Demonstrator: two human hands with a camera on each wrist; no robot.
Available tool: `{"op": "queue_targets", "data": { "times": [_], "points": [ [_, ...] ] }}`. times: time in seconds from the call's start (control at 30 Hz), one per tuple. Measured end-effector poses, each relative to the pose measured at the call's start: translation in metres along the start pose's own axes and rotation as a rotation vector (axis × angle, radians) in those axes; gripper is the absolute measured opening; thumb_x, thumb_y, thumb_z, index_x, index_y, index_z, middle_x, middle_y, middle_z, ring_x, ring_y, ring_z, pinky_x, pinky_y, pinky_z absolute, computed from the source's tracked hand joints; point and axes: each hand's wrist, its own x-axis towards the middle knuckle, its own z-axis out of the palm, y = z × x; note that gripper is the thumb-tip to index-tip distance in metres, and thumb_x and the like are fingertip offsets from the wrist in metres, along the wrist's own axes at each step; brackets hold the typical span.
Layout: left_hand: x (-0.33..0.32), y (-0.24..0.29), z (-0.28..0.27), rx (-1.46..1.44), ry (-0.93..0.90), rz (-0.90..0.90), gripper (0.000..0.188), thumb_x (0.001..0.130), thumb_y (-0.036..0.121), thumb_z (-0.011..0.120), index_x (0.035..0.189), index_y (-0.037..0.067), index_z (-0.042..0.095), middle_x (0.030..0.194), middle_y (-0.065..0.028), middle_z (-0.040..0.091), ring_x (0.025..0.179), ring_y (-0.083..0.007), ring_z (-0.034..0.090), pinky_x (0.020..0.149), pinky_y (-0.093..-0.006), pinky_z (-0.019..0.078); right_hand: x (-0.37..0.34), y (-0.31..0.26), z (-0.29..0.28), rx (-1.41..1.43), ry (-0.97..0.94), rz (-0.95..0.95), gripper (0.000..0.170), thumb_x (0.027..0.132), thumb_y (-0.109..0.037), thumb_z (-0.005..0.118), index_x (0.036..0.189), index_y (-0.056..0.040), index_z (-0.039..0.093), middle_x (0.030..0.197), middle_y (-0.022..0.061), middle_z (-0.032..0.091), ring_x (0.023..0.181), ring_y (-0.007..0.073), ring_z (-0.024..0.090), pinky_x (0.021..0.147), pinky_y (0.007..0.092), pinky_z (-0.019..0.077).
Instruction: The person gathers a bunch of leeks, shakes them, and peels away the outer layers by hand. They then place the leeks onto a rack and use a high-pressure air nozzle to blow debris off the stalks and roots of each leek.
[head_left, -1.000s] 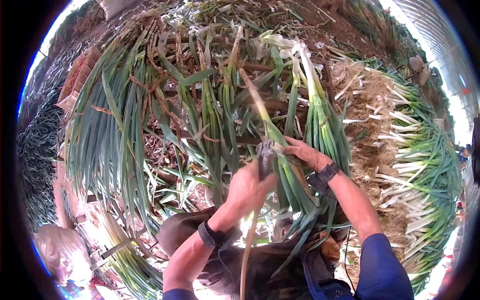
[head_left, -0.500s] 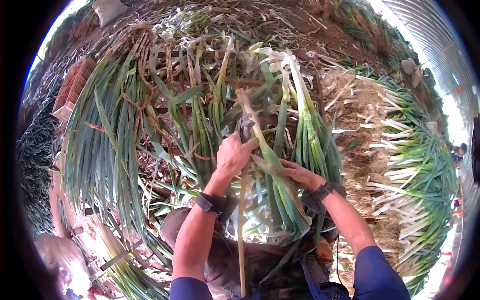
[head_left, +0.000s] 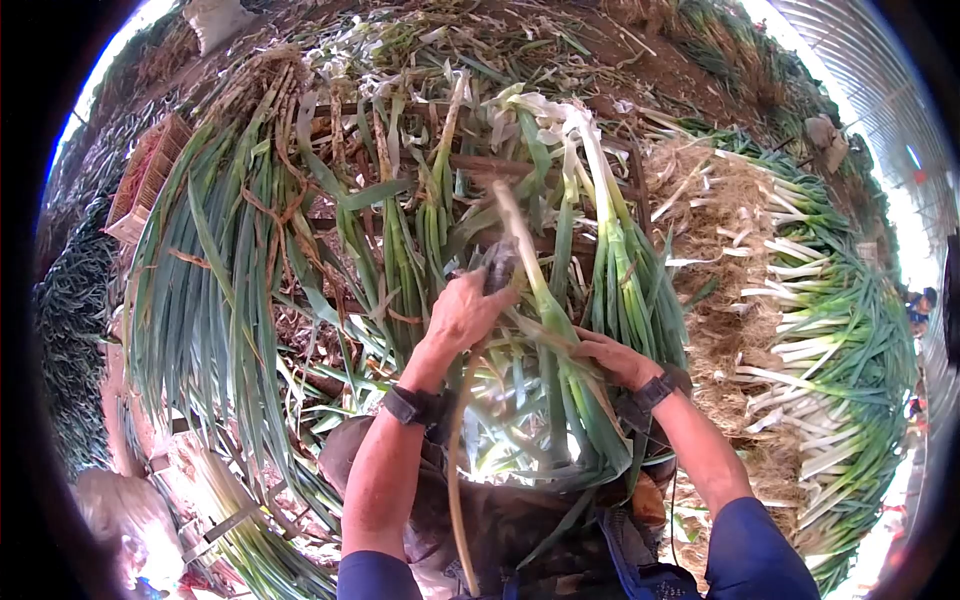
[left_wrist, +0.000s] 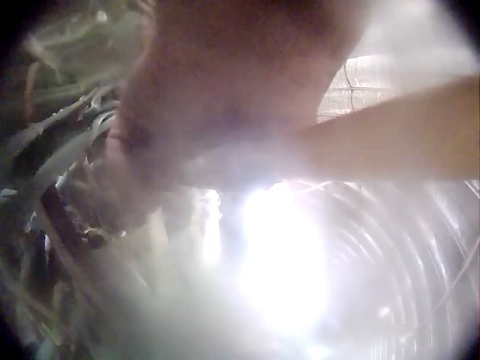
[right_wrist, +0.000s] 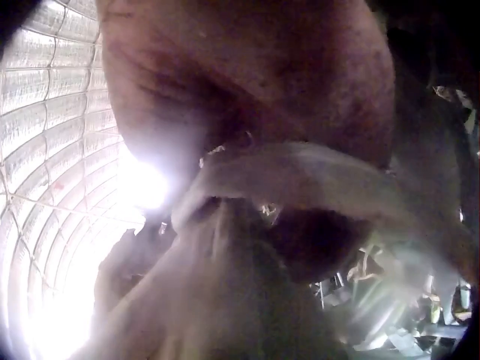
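Observation:
In the head view my left hand (head_left: 465, 312) grips a dark grey nozzle-like tool (head_left: 500, 264) with a tan hose (head_left: 459, 470) hanging down from it. The tool lies against the pale stalk of a green onion (head_left: 520, 235), whose root end points up and away. My right hand (head_left: 612, 358) holds that plant by its green leaves, fingers curled round them. Loose outer leaf strips blur between the hands. In the left wrist view the hand (left_wrist: 232, 75) is round the tool, with the hose (left_wrist: 405, 135) beside it; the right wrist view shows leaves under the hand (right_wrist: 255, 67).
Unpeeled green onions (head_left: 200, 290) lie across a rack at the left. White-stalked ones (head_left: 615, 230) rest on the rack right of centre. A long row of onions (head_left: 850, 350) lies at the far right beside a heap of roots (head_left: 715, 300). A crate (head_left: 148, 175) stands back left.
The held onion has come toward the body, then its root end has turned whiter and barer. The tool has moved up along the stalk, and the hose has swung left.

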Motion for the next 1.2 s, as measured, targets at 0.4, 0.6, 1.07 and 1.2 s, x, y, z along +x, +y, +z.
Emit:
{"op": "queue_targets", "data": {
  "times": [0.4,0.6,1.07,1.2],
  "points": [
    [-0.039,0.025,0.006,0.252,-0.122,0.061,0.052,0.086,0.045,0.067,0.108,-0.002,0.065,0.091,-0.0234,0.07,0.089,-0.0386,0.069,0.084,-0.0468,0.0518,-0.022,-0.011,-0.01,-0.096,0.096,-0.147,0.077,0.093,-0.036,0.062,0.157,-0.0021,0.034,0.147,0.0113,0.051,0.134,0.0189,0.049,0.116,0.0318,0.0361],
    [-0.053,0.021,0.01,0.323,-0.103,0.002,0.051,0.086,0.04,0.07,0.118,0.001,0.064,0.09,-0.0202,0.068,0.082,-0.0347,0.067,0.078,-0.043,0.0514,-0.047,-0.07,0.002,-0.144,0.294,-0.214,0.087,0.085,-0.038,0.063,0.157,0.0003,0.032,0.131,0.0163,0.06,0.1,0.0189,0.067,0.091,0.0309,0.056],
    [-0.064,0.018,-0.023,0.333,0.293,-0.017,0.087,0.083,0.044,0.071,0.146,-0.009,0.041,0.113,-0.026,0.062,0.101,-0.042,0.064,0.087,-0.0476,0.0506,0.02,-0.148,-0.026,-1.864,0.652,0.005,0.037,0.091,-0.018,0.064,0.123,0.0,0.061,0.1,0.0127,0.067,0.083,0.0258,0.067,0.076,0.0428,0.0554],
    [-0.068,0.012,-0.041,0.275,0.41,-0.085,0.085,0.082,0.041,0.07,0.144,-0.01,0.043,0.118,-0.0273,0.061,0.105,-0.0428,0.063,0.091,-0.0474,0.0501,0.129,-0.132,0.018,-1.279,0.411,-0.411,0.045,0.099,-0.033,0.062,0.128,0.0014,0.064,0.095,0.0166,0.072,0.087,0.0273,0.069,0.082,0.0394,0.0543]
  ]
}}
